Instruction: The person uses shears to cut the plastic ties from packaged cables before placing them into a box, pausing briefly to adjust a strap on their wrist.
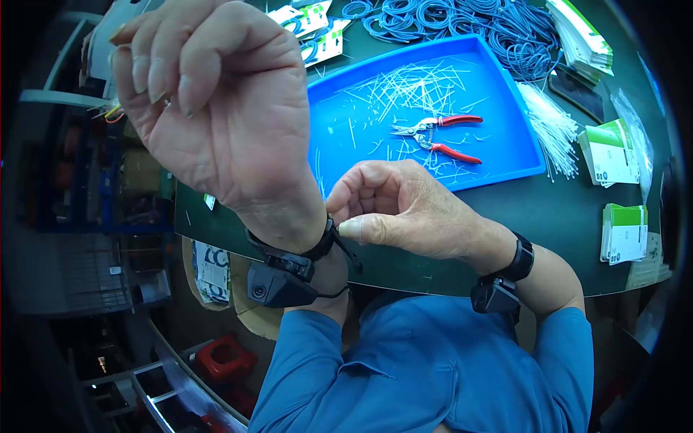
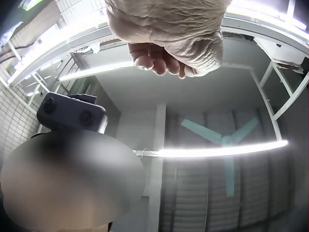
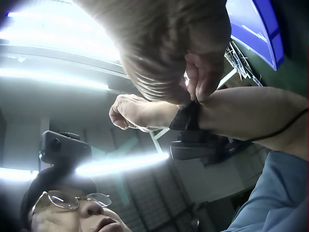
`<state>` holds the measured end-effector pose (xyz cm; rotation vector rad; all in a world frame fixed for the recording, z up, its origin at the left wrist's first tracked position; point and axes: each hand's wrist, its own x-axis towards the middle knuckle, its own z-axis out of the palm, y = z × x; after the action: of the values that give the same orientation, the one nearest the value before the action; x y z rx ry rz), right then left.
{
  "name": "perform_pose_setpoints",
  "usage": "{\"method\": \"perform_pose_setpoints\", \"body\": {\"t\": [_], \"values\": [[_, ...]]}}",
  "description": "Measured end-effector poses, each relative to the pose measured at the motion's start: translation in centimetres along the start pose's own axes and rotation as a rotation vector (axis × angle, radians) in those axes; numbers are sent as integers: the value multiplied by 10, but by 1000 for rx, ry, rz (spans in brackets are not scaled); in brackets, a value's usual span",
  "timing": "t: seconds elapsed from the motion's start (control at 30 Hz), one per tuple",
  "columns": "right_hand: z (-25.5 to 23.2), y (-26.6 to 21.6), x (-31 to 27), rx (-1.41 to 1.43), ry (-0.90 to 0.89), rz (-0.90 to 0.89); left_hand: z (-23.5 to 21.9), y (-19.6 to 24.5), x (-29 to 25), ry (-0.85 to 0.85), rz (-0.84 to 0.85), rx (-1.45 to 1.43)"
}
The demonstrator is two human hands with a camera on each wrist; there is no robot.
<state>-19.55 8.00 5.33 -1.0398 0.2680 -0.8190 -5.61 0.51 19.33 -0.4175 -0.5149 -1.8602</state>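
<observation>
The left hand (image 1: pixel 224 108) (image 2: pixel 169 29) (image 3: pixel 137 112) is raised with its palm up, its fingers loosely curled around nothing. On its wrist sits a black strap (image 1: pixel 323 244) (image 3: pixel 187 118) carrying a dark camera (image 1: pixel 278 283). The right hand (image 1: pixel 408 206) (image 3: pixel 178 48) reaches across to that strap; in the right wrist view its fingertips pinch the strap's edge. Its own wrist wears a second black strap (image 1: pixel 521 258) with a camera.
Behind the hands, a blue tray (image 1: pixel 498 169) holds red-handled cutters (image 1: pixel 458 120) and thin white offcuts. Blue cable coils (image 1: pixel 462 18), white ties (image 1: pixel 552 130), a phone (image 1: pixel 577 94) and stacks of cards (image 1: pixel 624 232) lie around it on the dark green table (image 1: pixel 534 216).
</observation>
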Motion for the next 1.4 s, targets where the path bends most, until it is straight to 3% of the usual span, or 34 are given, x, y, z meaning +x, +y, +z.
{"method": "perform_pose_setpoints", "body": {"t": [0.3, 0.57, 0.7, 0.83, 0.93, 1.2, 1.4], "values": [[12, -7, -5, 40, -27, 28, 24, 14, -9, 91, -6, -38], [19, -21, -7, 15, 79, 92, 12, 9, -4, -27, 87, -40], [17, -17, -9, 70, 43, 84, 2, 12, 2, -104, 46, 124], [15, -14, -8, 29, 55, 27, -2, 12, 6, 17, 20, 171], [19, -11, -7, 43, 67, 11, -9, 8, 7, -56, 159, 405], [13, -17, -5, 12, 104, 64, -28, -7, 6, -224, 309, 720], [10, -16, -5, 76, 135, 84, -28, -13, 7, -225, 336, 715]]}}
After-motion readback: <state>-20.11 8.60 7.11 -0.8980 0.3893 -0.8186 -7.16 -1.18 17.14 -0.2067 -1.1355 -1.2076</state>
